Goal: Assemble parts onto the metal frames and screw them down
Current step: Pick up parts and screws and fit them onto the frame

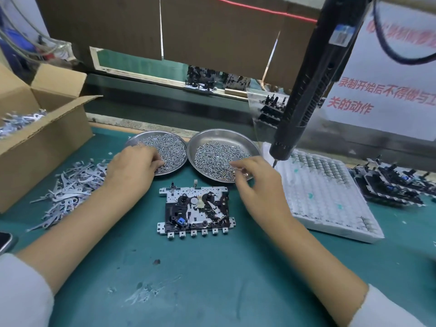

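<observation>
Steel dishes: two shallow dishes of screws, left dish (179, 147) and right dish (200, 140), touching rim to rim just beyond the work, probably so either hand can feed without crossing.
Metal frame: one part-built frame (195, 210) lies flat on the green mat (212, 279), centred between the forearms, near both dishes.
Left hand: left hand (132, 168) rests knuckles-up in the left dish, fingers curled down into the screws; whether it has one pinched I cannot tell.
Right hand: right hand (257, 178) hovers at the near rim of the right dish, thumb and forefinger drawn together as if nipping a screw; too small to confirm.
Screwdriver: powered driver (306, 90) hangs tip-down just right of the right dish, unheld.
Loose parts: flat metal levers (68, 187) heaped left, spilling from beside a cardboard box (47, 138).
Right side: white cell tray (330, 204), then stacked frames (389, 185).
Obstruction: the hanging driver crowds the right hand's path; I judge a careless lift could knock it.
</observation>
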Demonstrator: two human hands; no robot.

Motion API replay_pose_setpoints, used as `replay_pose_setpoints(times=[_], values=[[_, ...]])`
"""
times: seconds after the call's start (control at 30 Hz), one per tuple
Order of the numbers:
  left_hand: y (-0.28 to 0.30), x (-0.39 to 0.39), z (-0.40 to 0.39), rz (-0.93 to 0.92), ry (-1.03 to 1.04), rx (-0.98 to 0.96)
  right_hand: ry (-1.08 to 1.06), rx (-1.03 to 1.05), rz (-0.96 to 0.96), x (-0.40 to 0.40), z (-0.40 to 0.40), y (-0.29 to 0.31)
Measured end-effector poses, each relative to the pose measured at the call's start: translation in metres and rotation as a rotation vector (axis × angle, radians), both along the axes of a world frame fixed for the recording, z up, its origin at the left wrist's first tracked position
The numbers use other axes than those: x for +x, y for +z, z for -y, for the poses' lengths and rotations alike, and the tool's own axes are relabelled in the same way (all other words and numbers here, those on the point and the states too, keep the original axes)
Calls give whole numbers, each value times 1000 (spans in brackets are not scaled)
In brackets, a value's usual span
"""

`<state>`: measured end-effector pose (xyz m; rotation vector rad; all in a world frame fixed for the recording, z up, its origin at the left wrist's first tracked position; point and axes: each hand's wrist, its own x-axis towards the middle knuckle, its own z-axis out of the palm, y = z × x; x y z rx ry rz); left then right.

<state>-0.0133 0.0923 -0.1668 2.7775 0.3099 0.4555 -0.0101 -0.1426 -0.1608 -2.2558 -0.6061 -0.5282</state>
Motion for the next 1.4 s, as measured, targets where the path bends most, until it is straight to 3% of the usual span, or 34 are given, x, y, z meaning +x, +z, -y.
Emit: replay_pose_setpoints(times=[0.2,0.33,0.73,1.03,1.2,1.4], values=[[-2,2,1,73,18,4,-121,-461,-358,49,-9,17],[-4,1,-1,166,5,-155,-144,-440,-386,56,-16,19],[2,-9,10,310,-106,-425,-105,-58,-277,48,-6,9],[3,-38,46,211,-344,-583,-59,140,-241,38,-5,7],[2,-43,52,259,-362,-613,-39,326,-342,32,-7,11],[-1,-52,63,341,-470,-658,161,608,-536,5,3,17]])
